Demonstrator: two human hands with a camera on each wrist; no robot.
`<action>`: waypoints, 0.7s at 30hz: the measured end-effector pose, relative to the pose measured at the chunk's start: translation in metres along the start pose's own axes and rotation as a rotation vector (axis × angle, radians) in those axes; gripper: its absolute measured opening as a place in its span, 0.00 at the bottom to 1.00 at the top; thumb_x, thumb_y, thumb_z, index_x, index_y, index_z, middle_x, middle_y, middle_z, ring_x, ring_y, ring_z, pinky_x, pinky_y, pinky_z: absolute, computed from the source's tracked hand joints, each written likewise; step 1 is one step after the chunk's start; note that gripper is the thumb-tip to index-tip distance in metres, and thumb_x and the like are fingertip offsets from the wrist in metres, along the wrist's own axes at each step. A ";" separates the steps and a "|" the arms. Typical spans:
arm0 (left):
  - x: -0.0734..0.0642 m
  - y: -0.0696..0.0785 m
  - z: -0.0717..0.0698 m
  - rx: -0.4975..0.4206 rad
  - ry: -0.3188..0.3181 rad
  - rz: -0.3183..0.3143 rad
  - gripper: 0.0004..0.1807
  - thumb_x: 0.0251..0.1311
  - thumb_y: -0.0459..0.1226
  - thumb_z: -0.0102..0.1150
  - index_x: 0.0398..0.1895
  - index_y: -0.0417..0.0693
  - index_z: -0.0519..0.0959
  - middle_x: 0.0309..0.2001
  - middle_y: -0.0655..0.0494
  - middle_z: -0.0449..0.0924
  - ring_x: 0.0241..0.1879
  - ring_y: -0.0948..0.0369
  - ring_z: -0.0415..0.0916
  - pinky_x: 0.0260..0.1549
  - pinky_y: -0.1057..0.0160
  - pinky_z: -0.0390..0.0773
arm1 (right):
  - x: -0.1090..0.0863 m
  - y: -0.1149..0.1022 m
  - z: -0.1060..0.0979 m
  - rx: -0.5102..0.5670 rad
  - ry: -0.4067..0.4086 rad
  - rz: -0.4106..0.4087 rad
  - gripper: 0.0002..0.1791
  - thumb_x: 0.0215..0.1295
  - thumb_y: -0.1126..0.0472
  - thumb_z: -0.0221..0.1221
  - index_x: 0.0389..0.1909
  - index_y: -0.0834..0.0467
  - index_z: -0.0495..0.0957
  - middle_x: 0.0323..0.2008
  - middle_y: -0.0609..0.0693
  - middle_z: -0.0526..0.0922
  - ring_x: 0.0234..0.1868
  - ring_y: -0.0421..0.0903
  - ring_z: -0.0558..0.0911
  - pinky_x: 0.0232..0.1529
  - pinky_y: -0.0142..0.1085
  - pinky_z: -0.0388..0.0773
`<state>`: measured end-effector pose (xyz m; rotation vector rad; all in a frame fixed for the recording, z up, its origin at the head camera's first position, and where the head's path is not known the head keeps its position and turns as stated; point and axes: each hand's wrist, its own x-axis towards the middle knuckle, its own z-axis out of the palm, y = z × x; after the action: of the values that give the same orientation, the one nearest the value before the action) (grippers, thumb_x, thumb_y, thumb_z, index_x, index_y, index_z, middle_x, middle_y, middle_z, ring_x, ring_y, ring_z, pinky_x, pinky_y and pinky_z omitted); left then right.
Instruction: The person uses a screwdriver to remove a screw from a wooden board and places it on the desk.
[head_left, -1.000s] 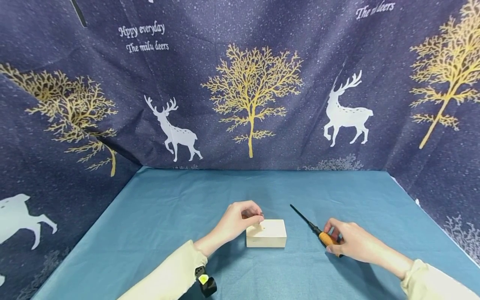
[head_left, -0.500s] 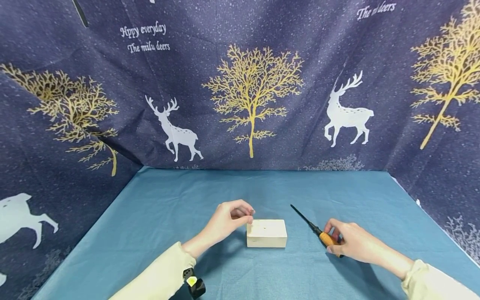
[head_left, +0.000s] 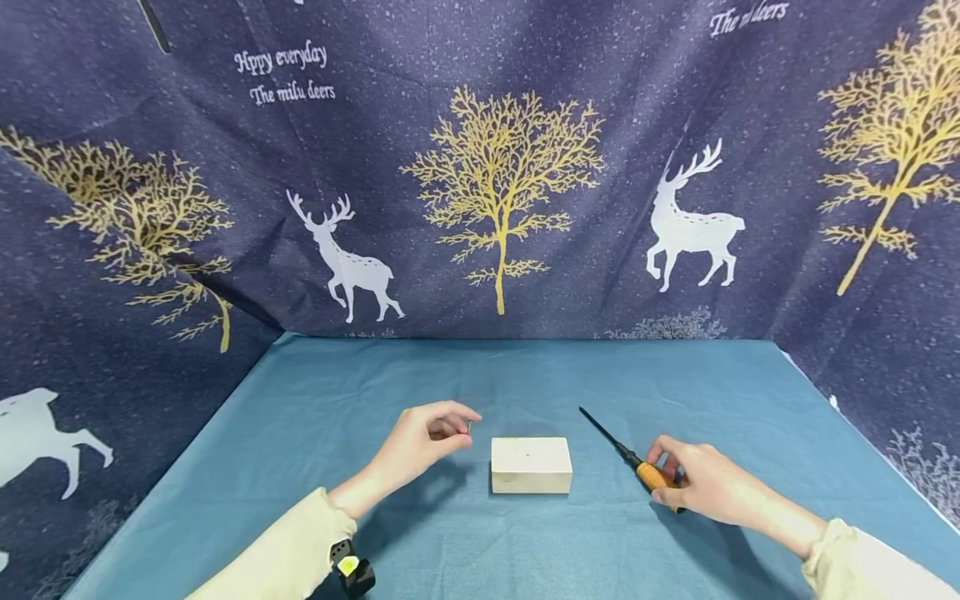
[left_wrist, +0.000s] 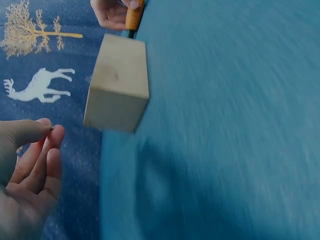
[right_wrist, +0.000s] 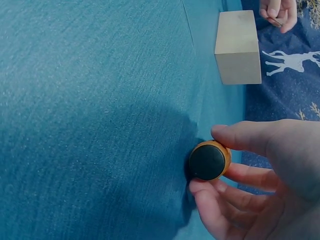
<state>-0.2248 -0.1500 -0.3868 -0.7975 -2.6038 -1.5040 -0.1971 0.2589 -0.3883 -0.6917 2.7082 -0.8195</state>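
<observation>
My left hand (head_left: 420, 440) is above the cloth, left of a pale wooden block (head_left: 531, 479). Between thumb and fingertips it pinches a small thin metal screw (head_left: 469, 427), held roughly upright. The block lies flat, with a small dark hole (head_left: 528, 455) near the middle of its top face. To the right, my right hand (head_left: 701, 479) grips the orange handle of a screwdriver (head_left: 651, 476), whose black shaft slants away to the far left. In the right wrist view the black end cap (right_wrist: 207, 162) shows between thumb and fingers. The left wrist view shows only the screw's end (left_wrist: 51, 129).
A blue cloth (head_left: 480, 550) covers the table. Behind it hangs a dark blue curtain (head_left: 630, 108) printed with deer and golden trees. A black wrist camera (head_left: 352, 568) is strapped at the left sleeve (head_left: 285, 542).
My left hand has moved left, off the block, with the screw still pinched, so the block's top and its hole show fully. The right hand and screwdriver have stayed put.
</observation>
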 end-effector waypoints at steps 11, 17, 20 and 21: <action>-0.008 -0.023 -0.025 0.131 -0.002 -0.047 0.16 0.61 0.32 0.65 0.51 0.53 0.84 0.36 0.56 0.86 0.36 0.59 0.86 0.33 0.70 0.82 | 0.001 -0.001 0.001 0.002 0.001 0.025 0.20 0.60 0.53 0.68 0.47 0.57 0.73 0.28 0.44 0.79 0.21 0.33 0.75 0.22 0.30 0.71; -0.011 -0.033 -0.032 0.192 -0.031 -0.092 0.14 0.62 0.31 0.63 0.51 0.43 0.83 0.34 0.55 0.85 0.34 0.61 0.86 0.31 0.71 0.82 | 0.001 -0.001 0.000 -0.004 0.006 0.012 0.19 0.60 0.54 0.67 0.47 0.57 0.73 0.27 0.44 0.79 0.21 0.33 0.74 0.22 0.30 0.70; -0.013 -0.037 -0.035 0.214 -0.040 -0.141 0.14 0.61 0.30 0.63 0.50 0.41 0.83 0.33 0.54 0.84 0.32 0.60 0.85 0.28 0.71 0.81 | 0.000 -0.001 0.001 0.001 0.005 0.012 0.20 0.60 0.54 0.67 0.47 0.57 0.73 0.27 0.44 0.79 0.22 0.33 0.75 0.23 0.30 0.71; -0.014 -0.038 -0.036 0.223 -0.042 -0.158 0.14 0.61 0.30 0.62 0.50 0.41 0.84 0.33 0.55 0.84 0.32 0.61 0.85 0.28 0.71 0.80 | 0.000 -0.001 0.001 0.003 0.006 0.012 0.20 0.60 0.54 0.67 0.47 0.57 0.73 0.27 0.44 0.79 0.22 0.33 0.75 0.23 0.30 0.71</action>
<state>-0.2376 -0.2002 -0.4016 -0.6219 -2.8584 -1.2078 -0.1964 0.2577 -0.3886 -0.6728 2.7136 -0.8235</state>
